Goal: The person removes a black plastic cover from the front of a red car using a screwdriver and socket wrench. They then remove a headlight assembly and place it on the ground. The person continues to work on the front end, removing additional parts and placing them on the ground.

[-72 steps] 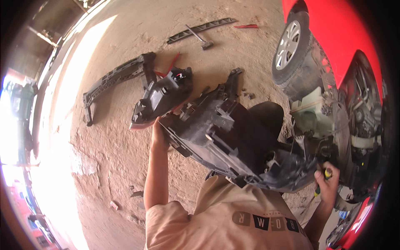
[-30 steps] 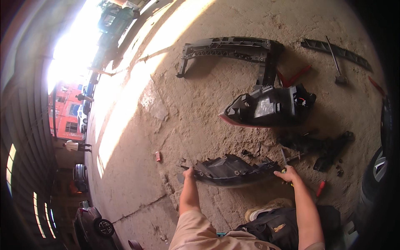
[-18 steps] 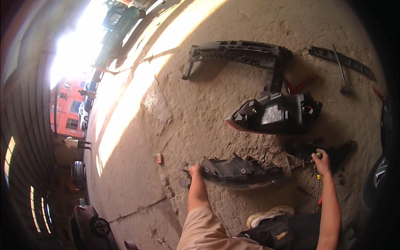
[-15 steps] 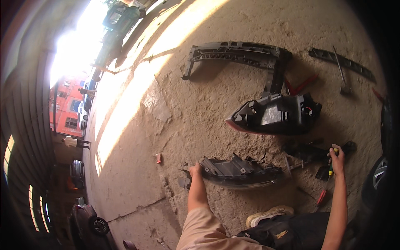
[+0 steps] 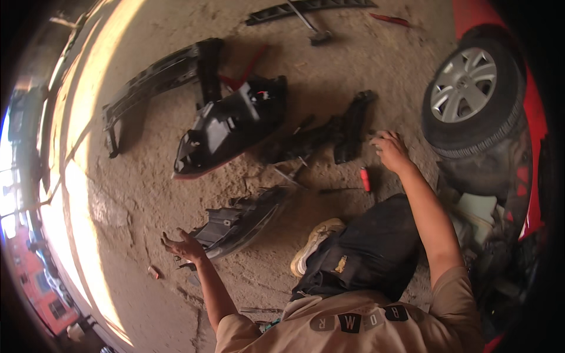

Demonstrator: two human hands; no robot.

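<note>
My left hand (image 5: 183, 246) has its fingers spread, with nothing gripped in it, right beside the end of a dark car headlight (image 5: 238, 226) lying on the ground. My right hand (image 5: 391, 150) is raised over the ground with its fingers apart and no tool visible in it. Just left of it lie black plastic parts (image 5: 347, 129). Below those parts is a red-handled screwdriver (image 5: 365, 179), near my knee. A larger black lamp housing (image 5: 235, 126) with a reddish lower edge rests further off, its back side facing up.
A long black frame part (image 5: 159, 70) lies at the far left. A hammer (image 5: 318, 37) rests across a black strip (image 5: 265, 15). A metal T-shaped tool (image 5: 291, 175) lies between the lamps. To my right stands a red car's wheel (image 5: 465, 88).
The view has swung to the right, bringing the wheel in. My left hand has let go of the headlight. The screwdriver with the yellow-green handle is no longer seen in my right hand.
</note>
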